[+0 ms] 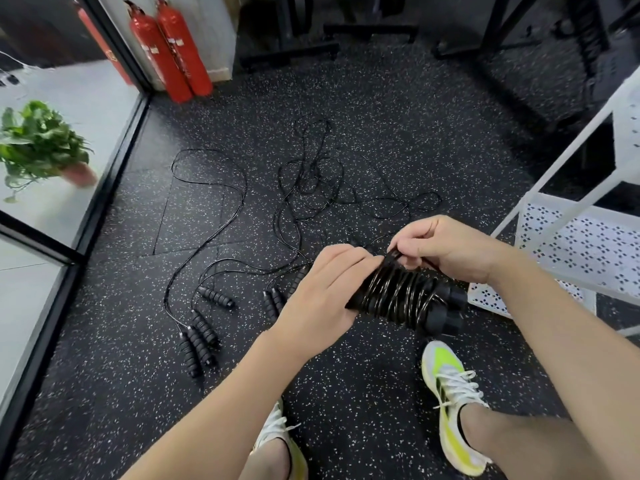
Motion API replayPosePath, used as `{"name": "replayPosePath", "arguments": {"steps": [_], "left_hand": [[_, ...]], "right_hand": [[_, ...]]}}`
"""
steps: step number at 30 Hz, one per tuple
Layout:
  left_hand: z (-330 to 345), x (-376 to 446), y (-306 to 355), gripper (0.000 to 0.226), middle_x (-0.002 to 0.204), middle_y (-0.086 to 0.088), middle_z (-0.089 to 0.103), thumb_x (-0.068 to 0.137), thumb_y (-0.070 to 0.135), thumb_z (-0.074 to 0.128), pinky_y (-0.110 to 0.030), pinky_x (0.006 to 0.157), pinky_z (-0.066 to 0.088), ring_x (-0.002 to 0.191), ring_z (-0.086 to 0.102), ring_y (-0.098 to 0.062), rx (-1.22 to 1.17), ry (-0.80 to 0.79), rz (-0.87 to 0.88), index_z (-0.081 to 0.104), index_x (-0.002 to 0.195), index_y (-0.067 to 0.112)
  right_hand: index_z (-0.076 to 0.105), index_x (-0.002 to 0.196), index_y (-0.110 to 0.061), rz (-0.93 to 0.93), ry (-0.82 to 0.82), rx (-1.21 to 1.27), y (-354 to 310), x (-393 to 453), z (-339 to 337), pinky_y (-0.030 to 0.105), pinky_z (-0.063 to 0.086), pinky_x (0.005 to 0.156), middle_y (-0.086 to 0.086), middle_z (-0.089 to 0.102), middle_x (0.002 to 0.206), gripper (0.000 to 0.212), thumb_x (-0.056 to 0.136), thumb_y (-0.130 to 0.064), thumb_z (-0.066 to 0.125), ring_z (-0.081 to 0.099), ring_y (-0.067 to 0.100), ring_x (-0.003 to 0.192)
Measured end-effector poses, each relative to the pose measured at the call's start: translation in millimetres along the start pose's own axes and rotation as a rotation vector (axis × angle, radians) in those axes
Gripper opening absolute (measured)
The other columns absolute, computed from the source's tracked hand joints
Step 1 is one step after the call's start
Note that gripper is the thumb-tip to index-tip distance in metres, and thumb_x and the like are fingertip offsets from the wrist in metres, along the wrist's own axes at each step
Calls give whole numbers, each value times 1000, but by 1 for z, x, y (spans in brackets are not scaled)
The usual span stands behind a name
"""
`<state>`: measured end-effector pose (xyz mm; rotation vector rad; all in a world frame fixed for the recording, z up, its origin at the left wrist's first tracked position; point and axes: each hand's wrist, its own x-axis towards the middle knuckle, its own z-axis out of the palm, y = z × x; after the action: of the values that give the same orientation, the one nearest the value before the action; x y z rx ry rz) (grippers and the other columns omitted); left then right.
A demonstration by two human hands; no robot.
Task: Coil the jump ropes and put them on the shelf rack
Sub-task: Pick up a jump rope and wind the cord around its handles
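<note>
**Last turn of cord on the first bundle**

The wound jump rope (403, 294) sits in the lower middle of the frame, held off the floor: its cord is wrapped in tight turns around its paired handles, whose end caps stick out toward the right. The left hand (323, 291) grips the left end of the bundle, fingers curled over the wraps. The right hand (446, 252) pinches the cord's end at the top of the wraps, seemingly tucking it in.

To finish this well, the tail probably wants threading under a snug turn and pulling tight while the left hand holds its squeeze, or the slick cord may spring loose.

Just above and left of the hands, the loose jump ropes (304, 188) lie tangled on the speckled floor (363, 98), their handles (199, 336) scattered at lower left. The white shelf rack (581, 244) stands just beside the right hand at the right edge, its perforated shelf in easy reach. Two fire extinguishers (169, 53) lean at the upper left, a potted plant (41, 143) shows behind glass at the left, and two shoes (450, 400) fill the bottom.
</note>
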<state>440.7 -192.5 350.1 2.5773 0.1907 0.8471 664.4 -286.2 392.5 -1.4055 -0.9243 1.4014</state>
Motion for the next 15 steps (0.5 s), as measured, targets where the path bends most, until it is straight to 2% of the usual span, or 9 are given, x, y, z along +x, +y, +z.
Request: {"name": "replayPosePath", "arguments": {"steps": [4, 6, 8, 9, 10, 11, 12, 13, 15], "left_hand": [[-5, 2, 5, 53, 130, -5, 60, 85, -2, 55, -34, 110, 42, 123, 51, -27, -51, 31, -78, 53, 138, 2], [-10, 4, 7, 52, 130, 3, 54, 85, 2, 52, -25, 109, 38, 123, 49, -23, -64, 60, -115, 48, 136, 10], [-16, 5, 8, 54, 125, 10, 49, 82, -4, 56, -19, 108, 35, 121, 47, -18, -60, 99, -147, 48, 132, 13], [-18, 6, 8, 59, 120, 15, 47, 78, -10, 61, -15, 106, 34, 119, 47, -14, -70, 120, -193, 48, 129, 18], [-20, 8, 10, 66, 114, 22, 45, 75, -14, 65, -10, 103, 33, 117, 47, -11, -85, 135, -282, 48, 125, 27], [-23, 11, 12, 72, 109, 26, 44, 75, -15, 68, -7, 98, 33, 114, 48, -8, -111, 141, -404, 47, 118, 39], [-24, 14, 14, 75, 106, 28, 45, 77, -12, 70, -5, 93, 34, 111, 49, -6, -134, 143, -526, 44, 111, 51], [-24, 16, 13, 73, 106, 27, 48, 80, -7, 71, -4, 89, 34, 109, 50, -7, -139, 152, -611, 44, 109, 54], [-22, 17, 8, 51, 108, 21, 50, 83, -2, 72, -9, 82, 34, 109, 52, -12, -46, 167, -638, 53, 117, 32]], "right_hand": [[76, 95, -7, 81, 15, 19, 8, 1, 10, 23, 55, 63, 7, 70, 79, 20, 84, -21, 67, 64, 13, 67], [70, 91, -3, 101, 1, 59, 10, 3, 20, 22, 53, 60, 7, 66, 78, 21, 88, -23, 65, 63, 12, 63], [59, 97, -4, 116, 23, 63, 14, 4, 32, 17, 50, 60, 8, 54, 79, 7, 96, -11, 59, 57, 4, 56], [54, 99, -9, 134, 77, -11, 19, 5, 37, 13, 48, 62, 4, 49, 80, 10, 99, 1, 54, 56, -3, 54], [52, 94, -14, 142, 158, -100, 19, 4, 46, 13, 47, 65, 1, 49, 78, 24, 101, 9, 48, 55, -6, 52], [55, 88, -17, 87, 183, -170, 21, 3, 56, 17, 45, 65, -3, 51, 74, 32, 103, 9, 42, 51, -6, 51], [58, 82, -14, 68, 173, -216, 22, 2, 65, 23, 43, 62, -5, 52, 66, 36, 106, 3, 37, 46, -2, 50], [60, 80, -9, 75, 156, -216, 26, 4, 74, 29, 40, 60, -6, 53, 62, 40, 109, -7, 33, 43, 6, 50], [66, 88, -9, 98, 135, -313, 33, 8, 92, 35, 38, 60, -5, 54, 62, 48, 111, -30, 30, 41, 15, 54]]}}
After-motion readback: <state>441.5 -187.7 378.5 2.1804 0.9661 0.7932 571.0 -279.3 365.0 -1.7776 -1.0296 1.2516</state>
